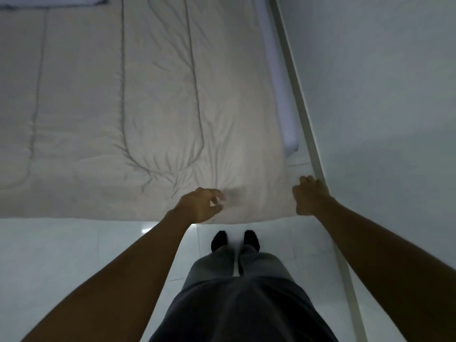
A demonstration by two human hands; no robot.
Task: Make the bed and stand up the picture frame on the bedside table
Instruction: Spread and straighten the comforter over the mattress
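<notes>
**Both hands at the foot edge of the comforter, right corner by the wall**

The comforter lies spread ahead of both hands, its stitched channels running straight away from them toward the pillow at the far end. Its foot edge runs crosswise just under the hands. The left hand sits on that edge, fingers curled, thumb and forefinger nipping a small fold. Creases fan out from the pinch into the fabric beyond the knuckles, so the cloth there looks to be under a pull. The right hand is at the comforter's corner on the wall side. It is the nearer hand to the strip of mattress left bare beyond it along that side.

As I judge it, the next move turns on this: any further smoothing or shifting has to go along the channels toward the person, or sideways toward the right hand to cover that strip.

The right hand's fingers are bent and its back faces the camera, so I cannot tell whether it holds the corner or only rests beside it. The pillow is cut off by the frame. The picture frame and bedside table are not in view.
</notes>
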